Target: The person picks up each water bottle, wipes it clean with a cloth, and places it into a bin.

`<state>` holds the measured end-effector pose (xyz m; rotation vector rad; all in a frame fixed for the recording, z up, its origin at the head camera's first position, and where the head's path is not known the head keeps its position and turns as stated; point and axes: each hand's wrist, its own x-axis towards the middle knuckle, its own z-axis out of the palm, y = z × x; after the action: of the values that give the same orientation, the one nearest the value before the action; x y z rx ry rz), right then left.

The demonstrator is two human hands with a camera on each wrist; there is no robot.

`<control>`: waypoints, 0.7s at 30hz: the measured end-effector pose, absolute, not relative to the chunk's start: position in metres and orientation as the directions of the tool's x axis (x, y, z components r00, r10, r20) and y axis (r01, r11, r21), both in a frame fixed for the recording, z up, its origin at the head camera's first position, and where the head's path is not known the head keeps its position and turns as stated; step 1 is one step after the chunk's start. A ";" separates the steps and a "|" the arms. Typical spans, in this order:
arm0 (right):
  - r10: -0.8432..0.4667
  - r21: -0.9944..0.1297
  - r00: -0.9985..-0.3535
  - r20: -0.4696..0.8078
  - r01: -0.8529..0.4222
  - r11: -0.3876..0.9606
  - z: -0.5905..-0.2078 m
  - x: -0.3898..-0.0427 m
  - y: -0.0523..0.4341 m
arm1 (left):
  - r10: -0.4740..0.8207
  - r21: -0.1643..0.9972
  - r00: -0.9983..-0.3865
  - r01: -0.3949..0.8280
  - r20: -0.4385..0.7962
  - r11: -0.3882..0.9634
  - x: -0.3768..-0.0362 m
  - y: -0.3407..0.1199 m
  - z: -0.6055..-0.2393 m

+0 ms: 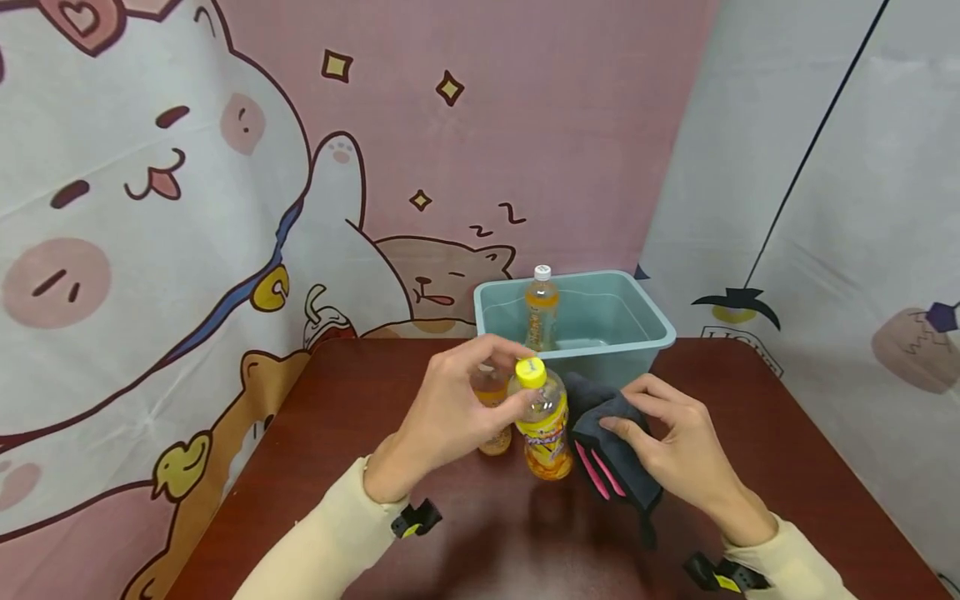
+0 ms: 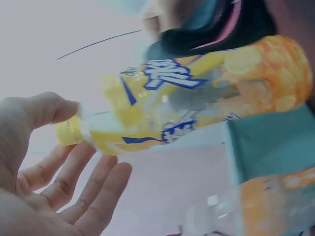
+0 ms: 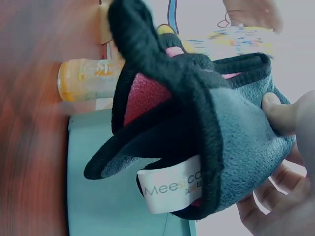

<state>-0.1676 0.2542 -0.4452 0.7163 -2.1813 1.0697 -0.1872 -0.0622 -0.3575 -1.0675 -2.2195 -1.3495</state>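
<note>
I have the left grip [image 1: 442,417] pinching a bottle [image 1: 546,429] beneath it, cap [image 1: 532,372] up, axis near-vertical; the right grip [image 1: 684,446] pinches drooping cloth [image 1: 628,454].

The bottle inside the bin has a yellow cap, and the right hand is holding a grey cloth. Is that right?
Not quite: the head view shows a white cap on the bottle inside the bin. The right hand is indeed holding a grey cloth.

Left hand [image 1: 442,408]: thumb [image 2: 49,109] and forefinger pinch, remaining fingers [image 2: 110,194] fanned loosely beside them. Right hand [image 1: 678,446]: thumb pinches opposite bent forefinger. Both forearms [image 1: 337,529] behind fingers, angled inward.
</note>
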 end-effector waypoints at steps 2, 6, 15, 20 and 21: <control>-0.178 -0.510 -0.683 0.708 -0.670 0.539 -0.446 -0.167 0.257 | 0.395 0.624 -0.656 0.748 0.643 0.227 -0.189 -0.067 -0.346; -0.147 -0.530 -0.703 0.696 -0.642 0.555 -0.448 -0.166 0.261 | 0.308 0.619 -0.642 0.764 0.702 0.181 -0.195 -0.077 -0.325; -0.117 -0.564 -0.735 0.668 -0.602 0.566 -0.457 -0.162 0.265 | 0.074 0.569 -0.594 0.794 0.801 0.215 -0.231 -0.088 -0.285; -0.121 -0.568 -0.741 0.660 -0.598 0.565 -0.460 -0.161 0.262 | 0.001 0.564 -0.590 0.772 0.807 0.293 -0.259 -0.089 -0.270; -0.121 -0.568 -0.741 0.660 -0.598 0.566 -0.461 -0.161 0.262 | -0.009 0.567 -0.595 0.762 0.804 0.312 -0.265 -0.088 -0.267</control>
<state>-0.1607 0.2616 -0.4607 0.5739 -2.2333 1.1038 -0.2652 -0.0878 -0.2667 -0.6705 -1.8553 -1.3497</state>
